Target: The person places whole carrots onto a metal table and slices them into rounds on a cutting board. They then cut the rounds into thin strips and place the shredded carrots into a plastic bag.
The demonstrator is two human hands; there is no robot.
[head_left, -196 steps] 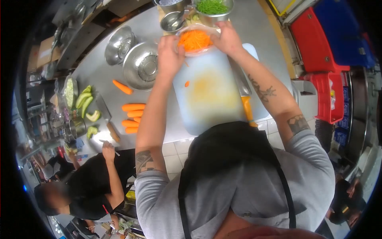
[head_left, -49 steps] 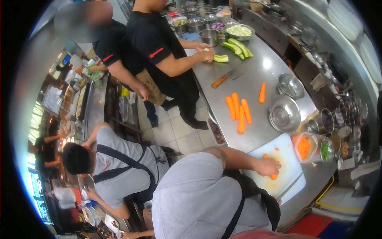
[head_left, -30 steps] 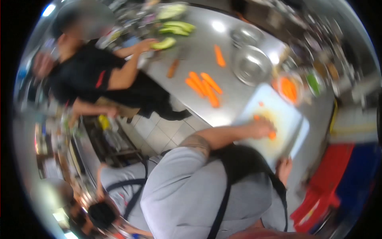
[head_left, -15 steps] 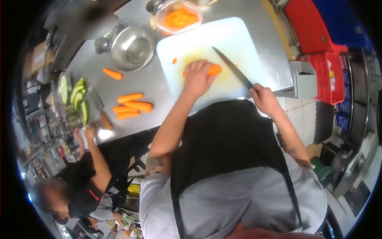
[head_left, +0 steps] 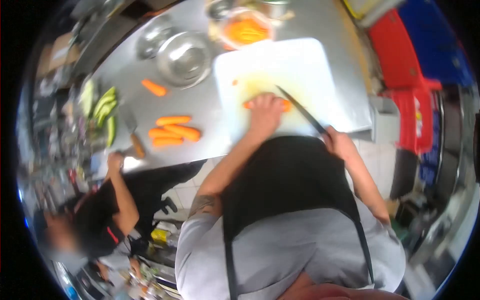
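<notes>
My left hand (head_left: 265,114) is closed over a peeled carrot (head_left: 286,105) that lies crosswise on the white cutting board (head_left: 300,55); the carrot's right end sticks out past my fingers. In my right hand (head_left: 338,141), at the board's lower right edge, is the handle of a long kitchen knife (head_left: 303,111). Its dark blade slants up and left over the board, close to the carrot's right end. A small orange carrot piece (head_left: 234,82) rests on the board's left part.
Several whole carrots (head_left: 173,120) lie left of the board, below a steel bowl (head_left: 184,60). Behind the board stands a container of shredded carrot (head_left: 246,31). Further left are green vegetable pieces (head_left: 105,105), a wooden-handled knife (head_left: 137,145) and a co-worker (head_left: 117,200).
The whole view has shifted and blurred, so the table sits further right and lower. My left hand still presses the carrot, and the knife stays in my right hand near its end.
</notes>
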